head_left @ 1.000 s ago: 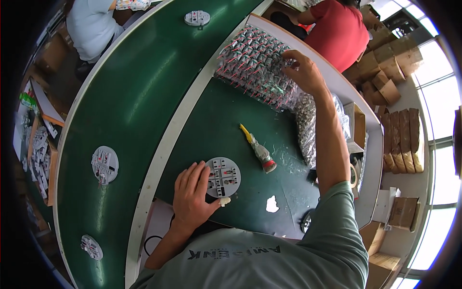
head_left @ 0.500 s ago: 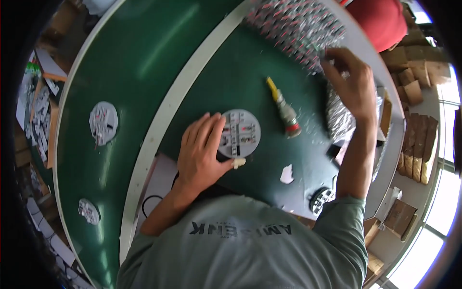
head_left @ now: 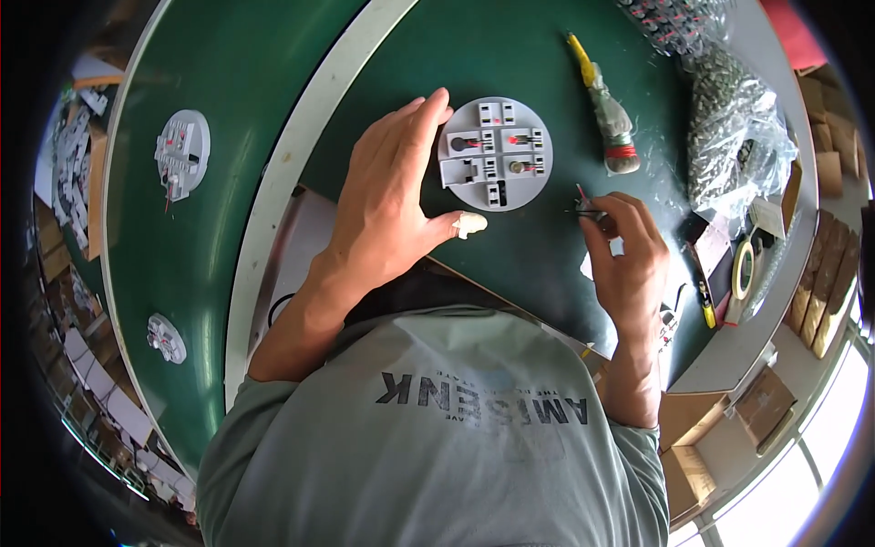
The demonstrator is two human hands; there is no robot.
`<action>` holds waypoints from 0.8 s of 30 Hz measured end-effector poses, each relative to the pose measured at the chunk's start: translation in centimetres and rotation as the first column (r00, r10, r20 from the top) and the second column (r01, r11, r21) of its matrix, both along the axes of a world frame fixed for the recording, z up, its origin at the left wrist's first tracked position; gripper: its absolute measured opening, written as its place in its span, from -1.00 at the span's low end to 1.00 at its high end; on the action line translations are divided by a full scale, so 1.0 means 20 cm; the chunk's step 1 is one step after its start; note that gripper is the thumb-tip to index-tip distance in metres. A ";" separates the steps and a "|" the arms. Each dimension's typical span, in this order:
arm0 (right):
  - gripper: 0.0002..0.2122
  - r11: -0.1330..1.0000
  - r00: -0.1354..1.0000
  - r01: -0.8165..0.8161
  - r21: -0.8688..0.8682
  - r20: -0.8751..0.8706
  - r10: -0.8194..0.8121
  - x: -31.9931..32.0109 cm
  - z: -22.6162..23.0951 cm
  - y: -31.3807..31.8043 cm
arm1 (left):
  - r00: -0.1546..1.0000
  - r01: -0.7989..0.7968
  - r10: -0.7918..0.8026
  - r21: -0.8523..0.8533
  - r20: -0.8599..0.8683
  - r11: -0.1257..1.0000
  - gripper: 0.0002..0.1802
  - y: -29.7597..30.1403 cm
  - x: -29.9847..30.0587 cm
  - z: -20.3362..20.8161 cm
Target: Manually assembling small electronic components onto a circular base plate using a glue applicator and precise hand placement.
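Note:
A round light-grey plastic plate (head_left: 536,187) lies on the green table in front of me, with white sockets and a few small dark and red parts set in it. Along its left side my left hand (head_left: 390,187) is open, fingers straight and thumb apart. A pale wrap (head_left: 469,223) covers the thumb tip. Whether the fingertips touch the plate's edge I cannot tell. To the right of the plate, just above the table, the fingertips of my right hand (head_left: 631,251) pinch a small component with red and black leads (head_left: 585,206); its body is partly hidden.
Beyond the plate lies a brush-like tool with a yellow handle (head_left: 580,59). Plastic bags of small parts (head_left: 740,132) sit at the far right, with a tape roll (head_left: 744,270) and a marker (head_left: 706,305) nearer. Left of a pale divider strip (head_left: 301,155) lie two similar plates (head_left: 193,150).
My right hand has come back from the pile of small parts at the far right to beside the plate, holding a small component. My left hand has tilted onto its edge. The view has shifted.

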State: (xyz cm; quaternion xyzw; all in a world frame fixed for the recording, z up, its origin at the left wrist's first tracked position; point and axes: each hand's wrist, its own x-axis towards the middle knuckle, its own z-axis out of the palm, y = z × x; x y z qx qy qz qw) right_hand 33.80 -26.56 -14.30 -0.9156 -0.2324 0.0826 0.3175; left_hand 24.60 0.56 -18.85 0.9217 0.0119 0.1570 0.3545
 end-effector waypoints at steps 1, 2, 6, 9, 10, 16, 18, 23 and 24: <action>-0.77 0.997 0.997 0.053 0.061 -0.057 -0.049 -0.01 -0.01 0.00 | 1.000 0.019 -0.018 -0.046 0.009 0.999 0.39 0.01 -0.01 0.00; -0.77 0.997 0.997 0.044 0.063 -0.063 -0.040 -0.01 0.00 0.03 | 1.000 0.009 -0.009 -0.043 0.004 0.999 0.39 0.01 -0.01 -0.01; -0.77 0.970 0.981 -0.181 0.161 0.097 0.167 0.02 0.09 0.26 | 1.000 -0.018 0.018 0.025 0.018 1.000 0.38 0.00 0.00 -0.01; -0.77 0.873 0.852 -0.485 0.052 0.251 0.459 0.06 0.10 0.43 | 0.997 -0.049 0.047 0.037 0.060 0.998 0.38 -0.01 0.01 -0.03; -0.77 0.870 0.849 -0.491 0.051 0.253 0.464 0.07 0.11 0.45 | 0.997 -0.056 0.053 0.037 0.062 0.998 0.38 -0.01 0.01 -0.03; -0.81 0.798 0.775 -0.600 -0.052 0.209 0.596 0.12 0.07 0.52 | 0.994 -0.085 0.082 0.036 0.066 0.996 0.36 -0.03 0.02 -0.03; -0.81 0.783 0.759 -0.620 -0.038 0.222 0.612 0.14 0.06 0.52 | 0.994 -0.092 0.089 0.034 0.068 0.995 0.36 -0.02 0.02 -0.04; -0.80 0.785 0.764 -0.620 -0.001 0.227 0.604 0.12 0.00 0.53 | 0.992 -0.075 0.073 0.017 0.099 0.997 0.37 -0.02 0.04 -0.06; -0.80 0.801 0.770 -0.598 0.000 0.278 0.575 0.09 -0.03 0.52 | 0.990 -0.078 0.075 0.017 0.123 0.997 0.37 -0.02 0.04 -0.07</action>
